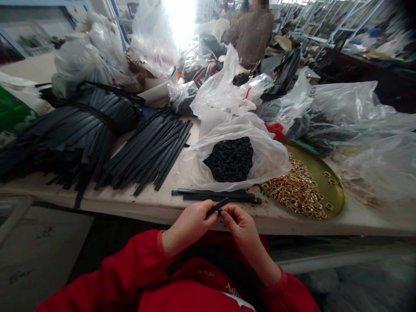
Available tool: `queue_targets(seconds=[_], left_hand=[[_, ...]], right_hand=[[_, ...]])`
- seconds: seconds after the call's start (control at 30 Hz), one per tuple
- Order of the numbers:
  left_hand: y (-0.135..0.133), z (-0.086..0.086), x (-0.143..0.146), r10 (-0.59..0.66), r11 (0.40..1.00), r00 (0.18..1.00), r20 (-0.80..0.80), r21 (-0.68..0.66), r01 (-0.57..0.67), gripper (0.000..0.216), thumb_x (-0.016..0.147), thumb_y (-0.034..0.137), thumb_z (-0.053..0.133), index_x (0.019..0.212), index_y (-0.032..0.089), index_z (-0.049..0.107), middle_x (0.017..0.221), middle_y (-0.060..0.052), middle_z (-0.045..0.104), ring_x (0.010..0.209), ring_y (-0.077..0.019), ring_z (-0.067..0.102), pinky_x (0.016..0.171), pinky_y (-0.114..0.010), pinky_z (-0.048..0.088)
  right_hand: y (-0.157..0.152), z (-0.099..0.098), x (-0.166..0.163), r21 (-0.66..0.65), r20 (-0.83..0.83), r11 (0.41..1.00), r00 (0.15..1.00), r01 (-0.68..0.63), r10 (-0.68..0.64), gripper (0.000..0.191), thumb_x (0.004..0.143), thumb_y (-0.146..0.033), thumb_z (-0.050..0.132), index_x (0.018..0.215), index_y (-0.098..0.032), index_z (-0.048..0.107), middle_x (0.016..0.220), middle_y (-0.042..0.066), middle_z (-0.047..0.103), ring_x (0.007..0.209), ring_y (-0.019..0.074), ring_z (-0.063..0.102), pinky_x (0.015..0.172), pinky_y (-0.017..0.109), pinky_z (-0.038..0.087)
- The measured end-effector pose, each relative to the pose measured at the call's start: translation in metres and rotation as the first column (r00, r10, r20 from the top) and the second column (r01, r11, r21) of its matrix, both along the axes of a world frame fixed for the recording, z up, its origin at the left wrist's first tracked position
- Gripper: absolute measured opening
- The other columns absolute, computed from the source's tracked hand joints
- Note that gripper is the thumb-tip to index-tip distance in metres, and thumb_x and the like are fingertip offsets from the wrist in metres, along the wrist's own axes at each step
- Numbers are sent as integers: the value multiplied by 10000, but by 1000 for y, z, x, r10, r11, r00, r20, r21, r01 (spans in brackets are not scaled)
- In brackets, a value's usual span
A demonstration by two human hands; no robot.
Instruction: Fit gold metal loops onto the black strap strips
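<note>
Close to my body, at the table's front edge, my left hand [194, 222] is closed on a black strap [218, 207] whose end sticks up past the fingers. My right hand [238, 223] pinches a small dark piece at the strap, probably a black loop, though the fingertips mostly hide it. Just beyond both hands, several black straps [211, 195] lie side by side on the table. Behind them an opened plastic bag [269, 162] holds a heap of small black loops [232, 160]. To the right, gold buckles [300, 186] are heaped on a round gold tray [334, 190].
Loose black straps [152, 147] fan out at the left, beside a large tied bundle of straps [74, 130]. Clear plastic bags [97, 56] crowd the back and right of the table [130, 206]. A person in a brown jacket [253, 34] is in the background.
</note>
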State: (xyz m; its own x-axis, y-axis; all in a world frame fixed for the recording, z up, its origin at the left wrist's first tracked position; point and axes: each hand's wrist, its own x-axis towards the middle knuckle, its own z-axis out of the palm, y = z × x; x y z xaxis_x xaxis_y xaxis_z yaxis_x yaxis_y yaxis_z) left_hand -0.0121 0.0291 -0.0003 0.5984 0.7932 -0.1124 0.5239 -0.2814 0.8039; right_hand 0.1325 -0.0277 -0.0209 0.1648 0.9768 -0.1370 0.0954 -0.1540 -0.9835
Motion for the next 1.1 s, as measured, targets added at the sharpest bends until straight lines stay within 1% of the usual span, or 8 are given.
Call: queue_targets(seconds=[0.13,0.23,0.33,0.6,0.73,0.83,1.0,1.1], left_hand=[[-1,-2,0,6,1000,1000,15,-23,-6,184,820,263,435,800,164,588,736,-15,607,666,-147,519,615,-227,378],[2,-2,1,-32,992,997,72,-123,41,209,823,280,430,818,156,597,746,-2,611,677,-142,521,610,-216,385],[6,-1,0,-76,969,989,130,-225,104,241,824,301,429,873,149,609,800,2,629,719,-147,533,633,-215,405],[6,-2,-3,-63,959,988,144,-266,100,225,784,252,466,901,147,626,850,-13,647,771,-171,542,720,-258,427],[6,-1,-3,-36,939,981,191,-328,99,216,766,257,492,889,145,630,776,-4,625,733,-164,523,656,-236,419],[4,-3,-5,2,893,976,216,-439,95,205,765,271,493,852,142,627,649,18,566,599,-129,465,529,-207,367],[-1,-5,-6,24,768,960,278,-620,161,215,783,280,471,872,128,593,592,44,455,495,-80,331,443,-195,248],[-2,-3,-5,-3,761,961,277,-623,182,260,802,351,480,906,128,566,587,45,438,493,-80,347,454,-199,266]], right_hand=[[-3,-2,0,-73,-145,997,989,-37,26,214,745,-388,599,720,-180,558,628,-21,491,571,107,412,528,216,336],[-7,-4,-1,-180,-462,977,887,-111,15,215,752,-391,596,742,-187,529,572,-54,417,508,81,356,496,198,310],[-8,-5,-1,-205,-576,965,818,-162,15,221,751,-396,600,754,-188,525,560,-61,406,501,77,352,504,198,313],[-8,-4,0,-111,-277,988,958,-109,75,240,742,-394,610,688,-183,509,600,-48,458,554,91,404,533,209,339],[-9,-3,0,-29,-251,999,967,-42,34,179,746,-339,610,879,-224,580,801,-2,596,718,135,542,656,252,437],[-10,-3,3,121,-45,987,993,-103,109,163,785,-276,565,932,-253,632,910,28,618,864,176,565,769,304,446],[-15,-3,5,245,233,948,962,-202,144,245,775,-210,576,1006,-271,630,892,43,625,843,194,574,748,320,460],[-17,-6,3,277,289,938,949,-208,125,259,786,-191,559,1025,-270,619,914,52,634,854,197,581,758,325,463]])
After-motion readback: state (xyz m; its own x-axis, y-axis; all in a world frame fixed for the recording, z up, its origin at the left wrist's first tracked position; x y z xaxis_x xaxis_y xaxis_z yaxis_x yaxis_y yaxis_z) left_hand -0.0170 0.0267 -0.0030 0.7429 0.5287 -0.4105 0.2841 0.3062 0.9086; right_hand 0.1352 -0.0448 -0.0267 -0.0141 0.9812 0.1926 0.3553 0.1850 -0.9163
